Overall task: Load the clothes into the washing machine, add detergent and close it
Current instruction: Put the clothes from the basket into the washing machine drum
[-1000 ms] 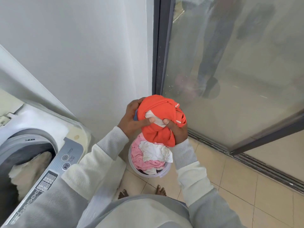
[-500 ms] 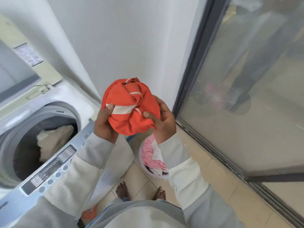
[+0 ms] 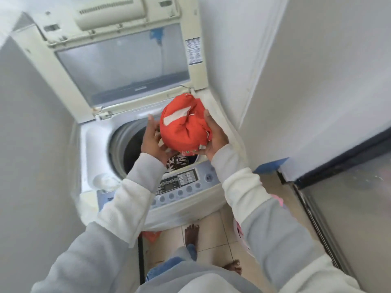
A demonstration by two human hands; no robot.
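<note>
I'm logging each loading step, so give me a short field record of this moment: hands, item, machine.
item held: orange bundle, above the drum opening
left hand: cups the bundle's left side
right hand: cups its right side, fingers curled beneath
lid: raised
already in drum: patterned garment
step: bundle not yet dropped in

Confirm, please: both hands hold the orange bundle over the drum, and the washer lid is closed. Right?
No. The head view shows the lid stands open; left hand and right hand do hold the orange bundle over the drum.
</note>
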